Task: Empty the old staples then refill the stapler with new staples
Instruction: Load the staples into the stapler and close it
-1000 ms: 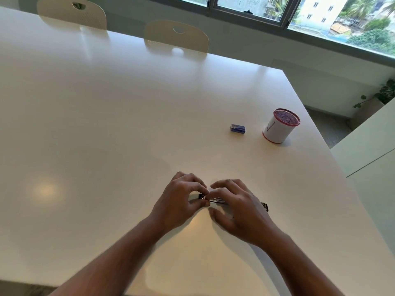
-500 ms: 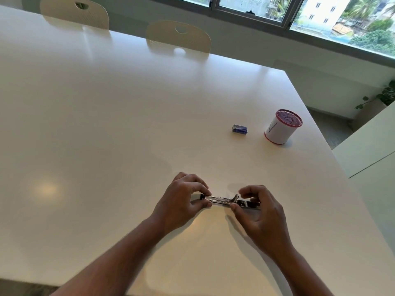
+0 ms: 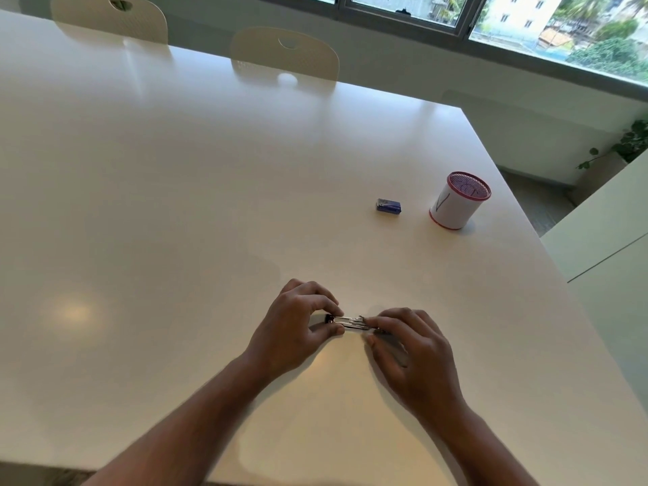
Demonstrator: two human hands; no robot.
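Head view: the stapler point(image 3: 349, 322) lies on the table point(image 3: 175, 205) near its near edge, toward the right. The left hand point(image 3: 298, 327) pinches its left end; the right hand point(image 3: 410, 349) grips its right end. Loose staples could spill and scatter if the thin metal part slips or springs. The box point(image 3: 388, 206) and cup point(image 3: 457, 201) sit well apart, toward the right edge. Fingers hide the magazine; whether staples remain inside cannot be told.
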